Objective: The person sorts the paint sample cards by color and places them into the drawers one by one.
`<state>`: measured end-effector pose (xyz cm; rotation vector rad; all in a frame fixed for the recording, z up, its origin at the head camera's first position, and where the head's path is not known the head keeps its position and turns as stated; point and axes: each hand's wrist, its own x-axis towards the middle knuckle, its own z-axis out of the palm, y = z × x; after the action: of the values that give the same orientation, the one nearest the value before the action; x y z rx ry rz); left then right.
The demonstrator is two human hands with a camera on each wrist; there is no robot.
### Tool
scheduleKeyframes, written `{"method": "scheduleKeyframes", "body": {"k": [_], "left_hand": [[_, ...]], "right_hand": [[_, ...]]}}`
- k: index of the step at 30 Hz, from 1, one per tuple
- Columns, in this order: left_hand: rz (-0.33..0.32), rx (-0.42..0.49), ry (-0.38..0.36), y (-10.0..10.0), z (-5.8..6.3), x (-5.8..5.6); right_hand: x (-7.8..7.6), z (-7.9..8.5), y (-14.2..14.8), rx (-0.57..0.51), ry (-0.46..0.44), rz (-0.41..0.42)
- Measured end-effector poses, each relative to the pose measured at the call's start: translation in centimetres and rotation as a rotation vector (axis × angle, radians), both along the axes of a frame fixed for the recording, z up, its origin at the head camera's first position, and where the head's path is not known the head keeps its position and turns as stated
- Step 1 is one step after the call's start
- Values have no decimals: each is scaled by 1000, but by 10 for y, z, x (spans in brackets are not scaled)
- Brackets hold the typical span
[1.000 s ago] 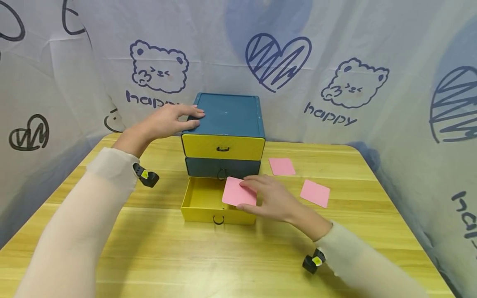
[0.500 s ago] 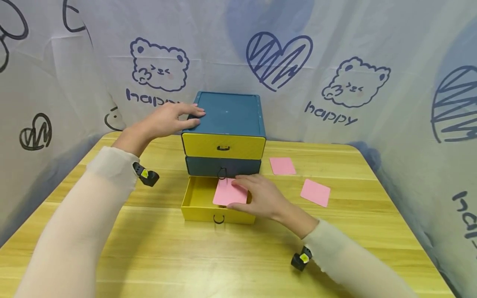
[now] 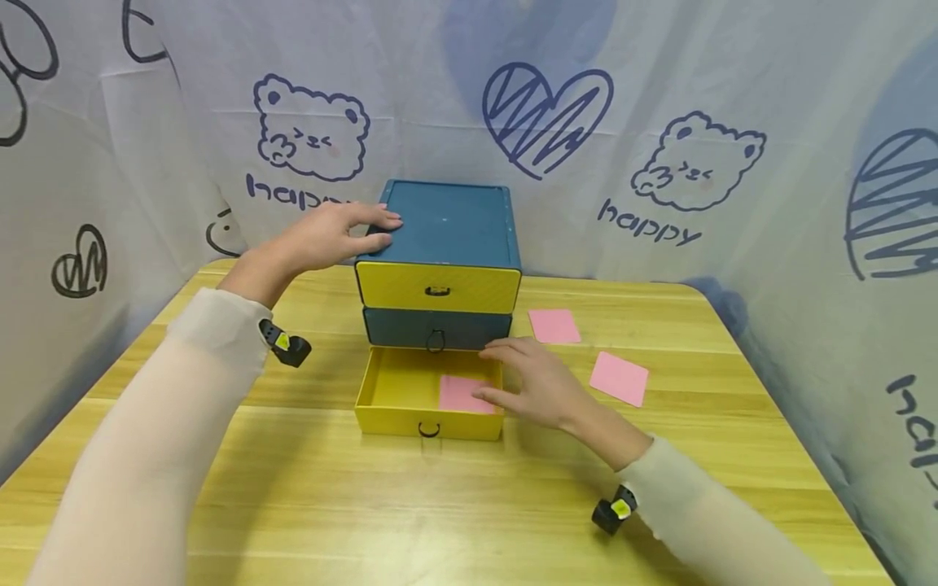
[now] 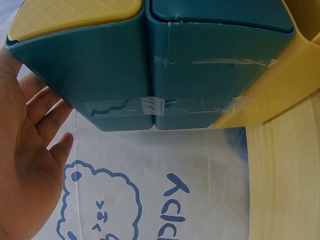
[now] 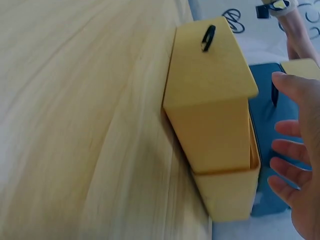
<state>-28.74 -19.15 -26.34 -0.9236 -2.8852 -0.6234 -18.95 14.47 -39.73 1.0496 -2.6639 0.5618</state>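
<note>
A small chest of drawers (image 3: 447, 224) in blue and yellow stands on the table, its yellow bottom drawer (image 3: 399, 421) pulled out. Inside that drawer, toward its right side, lies a pink square card (image 3: 462, 394). My right hand (image 3: 538, 382) hovers over the drawer's right edge with nothing held; its fingers are spread and relaxed in the right wrist view. On the left top edge of the chest rests my left hand (image 3: 326, 236), fingers extended. The left wrist view shows the left hand (image 4: 35, 150) against the chest's teal side (image 4: 90, 75).
Two more pink cards lie right of the chest, one farther back (image 3: 554, 325) and one nearer (image 3: 619, 379). The wooden table (image 3: 410, 505) extends in front. A printed cloth (image 3: 440, 98) hangs close behind the chest.
The right hand carried the pink card left over the bottom drawer and let it go. The card now lies inside, and the hand has drawn back right. The left hand stayed put.
</note>
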Motion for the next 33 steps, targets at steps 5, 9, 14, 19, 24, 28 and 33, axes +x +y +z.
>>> {"method": "scheduleKeyframes", "body": {"k": [5, 9, 14, 19, 24, 28, 33], "left_hand": [[-3, -3, -1, -1, 1, 0], [-5, -4, 1, 0, 2, -1], [-5, 1, -2, 0, 2, -2], [-6, -10, 6, 0, 2, -3], [-1, -7, 7, 0, 1, -1], [3, -3, -4, -1, 0, 1], [3, -3, -5, 0, -1, 5]], "right_hand": [[-2, -1, 21, -43, -17, 9], [-7, -4, 44, -66, -5, -18], [-16, -8, 79, -67, -7, -89], [-25, -18, 115, -64, -69, -137], [-34, -30, 147, -38, -106, -155], [-41, -37, 167, -23, -151, -172], [-45, -43, 185, -10, -255, -211]]}}
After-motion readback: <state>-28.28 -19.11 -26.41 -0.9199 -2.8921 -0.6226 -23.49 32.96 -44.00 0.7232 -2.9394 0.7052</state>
